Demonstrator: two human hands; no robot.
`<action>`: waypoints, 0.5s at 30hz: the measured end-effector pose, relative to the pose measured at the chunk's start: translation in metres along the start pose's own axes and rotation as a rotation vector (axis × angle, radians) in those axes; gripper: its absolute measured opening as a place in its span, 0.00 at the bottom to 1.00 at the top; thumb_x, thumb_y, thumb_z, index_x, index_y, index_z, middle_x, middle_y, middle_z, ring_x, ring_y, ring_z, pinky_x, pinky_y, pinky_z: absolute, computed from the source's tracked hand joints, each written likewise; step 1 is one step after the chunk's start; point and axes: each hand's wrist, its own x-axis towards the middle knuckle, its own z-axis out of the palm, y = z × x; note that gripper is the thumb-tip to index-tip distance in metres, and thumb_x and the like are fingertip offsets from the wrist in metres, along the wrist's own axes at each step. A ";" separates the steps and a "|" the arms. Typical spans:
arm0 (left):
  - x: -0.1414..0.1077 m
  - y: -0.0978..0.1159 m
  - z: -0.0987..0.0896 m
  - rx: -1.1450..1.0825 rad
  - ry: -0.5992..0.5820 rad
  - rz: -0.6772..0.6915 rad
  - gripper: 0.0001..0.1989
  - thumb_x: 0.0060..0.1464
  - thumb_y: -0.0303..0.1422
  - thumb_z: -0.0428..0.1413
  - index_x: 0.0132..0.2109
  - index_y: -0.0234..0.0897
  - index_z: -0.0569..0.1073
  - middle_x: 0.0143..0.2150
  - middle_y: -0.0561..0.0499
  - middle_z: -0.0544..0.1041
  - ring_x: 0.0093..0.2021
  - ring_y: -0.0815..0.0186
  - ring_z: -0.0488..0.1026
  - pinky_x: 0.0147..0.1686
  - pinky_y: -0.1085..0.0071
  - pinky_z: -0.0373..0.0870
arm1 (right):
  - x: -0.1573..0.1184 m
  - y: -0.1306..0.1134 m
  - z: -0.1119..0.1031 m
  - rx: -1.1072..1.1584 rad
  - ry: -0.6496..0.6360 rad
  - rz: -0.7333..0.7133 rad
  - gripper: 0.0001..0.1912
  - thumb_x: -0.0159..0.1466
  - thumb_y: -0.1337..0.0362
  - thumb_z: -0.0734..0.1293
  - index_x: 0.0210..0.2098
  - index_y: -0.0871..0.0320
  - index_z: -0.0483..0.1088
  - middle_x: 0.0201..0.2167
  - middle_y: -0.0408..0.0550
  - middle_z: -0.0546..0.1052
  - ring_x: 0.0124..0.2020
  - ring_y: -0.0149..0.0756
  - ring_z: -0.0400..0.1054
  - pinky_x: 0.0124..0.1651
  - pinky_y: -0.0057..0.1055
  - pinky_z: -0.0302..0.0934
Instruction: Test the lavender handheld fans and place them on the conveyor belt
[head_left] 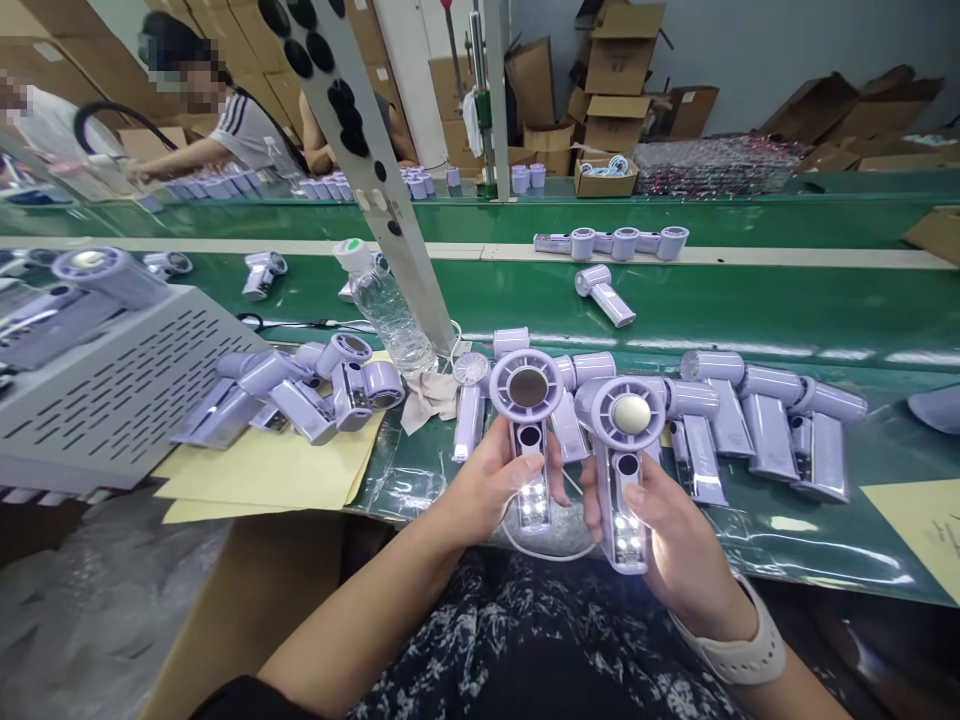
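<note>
My left hand [491, 480] grips a purple handheld fan [527, 385] by its handle, thumb on the front below a dark round button. In my right hand [671, 520] is a second purple handheld fan [622, 412], whose round centre looks silvery where the other's is dark. White lights shine in the lower handles of both fans. The two stand side by side, heads up, above the table's front edge. Just behind them lie more purple fans [570, 372]. A white cable [551, 556] loops below my hands.
Several purple fans lie in a row at right [772, 415], others pile on yellow paper [262, 470] at left. A plastic bottle [386, 310] stands by a slanted metal post [405, 230]. A grey vented box [157, 385] is far left. Beyond the green conveyor [750, 300], people work.
</note>
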 end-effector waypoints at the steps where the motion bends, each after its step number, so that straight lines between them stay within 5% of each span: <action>1: 0.000 0.000 0.000 0.018 0.005 -0.001 0.19 0.58 0.43 0.63 0.47 0.38 0.67 0.41 0.49 0.76 0.32 0.64 0.77 0.37 0.64 0.74 | 0.000 0.000 -0.001 0.002 0.000 0.000 0.13 0.67 0.49 0.69 0.43 0.51 0.75 0.28 0.48 0.74 0.27 0.42 0.66 0.29 0.38 0.66; 5: 0.000 0.000 0.002 0.075 0.087 -0.030 0.25 0.55 0.45 0.67 0.50 0.39 0.64 0.42 0.49 0.78 0.30 0.62 0.80 0.32 0.66 0.75 | 0.001 0.002 -0.005 0.100 -0.016 0.045 0.14 0.68 0.50 0.69 0.44 0.53 0.74 0.29 0.47 0.77 0.26 0.36 0.67 0.29 0.32 0.63; 9: -0.001 -0.003 0.006 0.089 0.205 -0.081 0.24 0.59 0.55 0.59 0.48 0.42 0.62 0.34 0.52 0.79 0.21 0.65 0.75 0.21 0.69 0.69 | 0.000 0.003 -0.008 0.222 -0.055 0.098 0.28 0.69 0.38 0.63 0.39 0.57 0.78 0.28 0.50 0.79 0.22 0.34 0.67 0.29 0.34 0.66; 13: -0.005 -0.001 0.011 0.061 0.170 -0.069 0.24 0.61 0.54 0.56 0.52 0.42 0.62 0.36 0.51 0.81 0.24 0.63 0.77 0.23 0.68 0.72 | -0.002 -0.003 -0.007 0.203 0.074 0.113 0.25 0.66 0.39 0.68 0.44 0.53 0.81 0.46 0.55 0.84 0.40 0.46 0.79 0.45 0.42 0.74; 15: -0.009 0.003 0.015 0.024 0.086 -0.061 0.26 0.60 0.53 0.57 0.56 0.44 0.60 0.38 0.50 0.82 0.27 0.61 0.79 0.26 0.67 0.74 | -0.004 -0.007 -0.005 0.188 0.045 0.107 0.23 0.63 0.40 0.71 0.46 0.49 0.81 0.49 0.54 0.84 0.44 0.53 0.79 0.45 0.48 0.76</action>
